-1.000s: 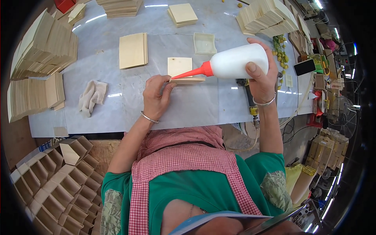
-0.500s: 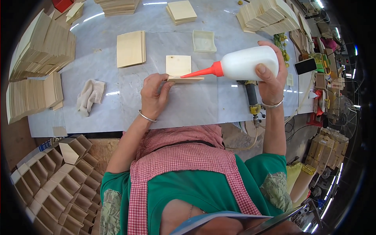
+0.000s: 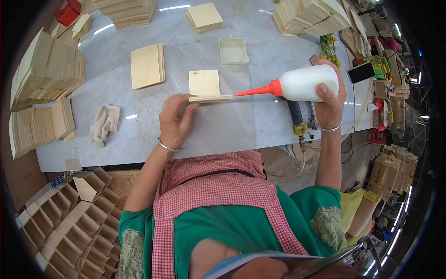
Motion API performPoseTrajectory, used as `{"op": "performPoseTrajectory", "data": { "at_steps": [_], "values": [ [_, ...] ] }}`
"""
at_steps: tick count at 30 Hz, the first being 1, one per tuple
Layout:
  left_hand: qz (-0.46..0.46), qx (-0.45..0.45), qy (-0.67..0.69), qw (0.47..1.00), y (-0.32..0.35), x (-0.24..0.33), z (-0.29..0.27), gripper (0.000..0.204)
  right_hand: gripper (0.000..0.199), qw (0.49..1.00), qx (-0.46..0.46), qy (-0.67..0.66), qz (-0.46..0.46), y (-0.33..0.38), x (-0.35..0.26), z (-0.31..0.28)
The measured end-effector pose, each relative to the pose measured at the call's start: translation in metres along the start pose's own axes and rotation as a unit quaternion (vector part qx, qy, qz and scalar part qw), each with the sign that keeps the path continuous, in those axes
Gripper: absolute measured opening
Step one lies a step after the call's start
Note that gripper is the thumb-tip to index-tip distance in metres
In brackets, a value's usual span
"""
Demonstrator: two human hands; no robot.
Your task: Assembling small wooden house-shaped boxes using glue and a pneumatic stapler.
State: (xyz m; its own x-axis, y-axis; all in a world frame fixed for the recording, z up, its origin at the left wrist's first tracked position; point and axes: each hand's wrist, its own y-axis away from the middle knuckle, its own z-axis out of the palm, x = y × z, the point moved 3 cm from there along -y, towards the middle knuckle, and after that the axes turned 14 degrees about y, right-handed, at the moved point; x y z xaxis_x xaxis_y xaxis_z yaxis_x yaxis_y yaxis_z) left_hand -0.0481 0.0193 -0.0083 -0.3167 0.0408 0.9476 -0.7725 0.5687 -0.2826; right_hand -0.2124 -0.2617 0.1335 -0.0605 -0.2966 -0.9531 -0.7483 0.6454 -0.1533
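My left hand (image 3: 175,122) pinches the near edge of a thin square wooden panel (image 3: 205,84), which stands tilted on the grey marble table (image 3: 223,125). My right hand (image 3: 329,103) grips a white glue bottle (image 3: 306,83) held sideways. Its red nozzle (image 3: 256,90) points left, with the tip right at the panel's right end.
A stack of wooden panels (image 3: 147,65) lies left of the work, with a crumpled white rag (image 3: 105,122) nearer me. A small open wooden box (image 3: 233,50) sits behind. Tall panel stacks (image 3: 46,69) stand far left and at the back right (image 3: 311,16). Finished boxes (image 3: 69,218) fill the floor at lower left.
The glue bottle has travelled to the right along the panel's edge, so the nozzle tip went from near my left fingers to the panel's right end. My left hand stayed put.
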Motion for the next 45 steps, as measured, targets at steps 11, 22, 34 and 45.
{"op": "performPoseTrajectory", "data": {
  "at_steps": [11, 22, 34, 45],
  "values": [
    [-0.053, 0.019, -0.047, 0.997, -0.119, 0.009, -0.021, 0.034, 0.048, 0.963, 0.004, -0.175, 0.203, -0.059, 0.101, 0.004],
    [-0.223, -0.051, -0.184, 0.956, -0.219, -0.053, 0.033, 0.052, 0.050, 0.965, -0.014, -0.057, 0.255, -0.105, 0.166, 0.020],
    [-0.234, -0.055, -0.154, 0.958, -0.219, -0.048, 0.022, 0.034, 0.041, 0.902, 0.064, 0.425, -0.046, -0.093, 0.099, 0.023],
    [-0.206, -0.172, 0.122, 0.956, -0.162, 0.053, -0.008, 0.025, 0.031, 0.983, -0.040, 0.173, -0.045, -0.071, 0.015, 0.109]
  ]
}}
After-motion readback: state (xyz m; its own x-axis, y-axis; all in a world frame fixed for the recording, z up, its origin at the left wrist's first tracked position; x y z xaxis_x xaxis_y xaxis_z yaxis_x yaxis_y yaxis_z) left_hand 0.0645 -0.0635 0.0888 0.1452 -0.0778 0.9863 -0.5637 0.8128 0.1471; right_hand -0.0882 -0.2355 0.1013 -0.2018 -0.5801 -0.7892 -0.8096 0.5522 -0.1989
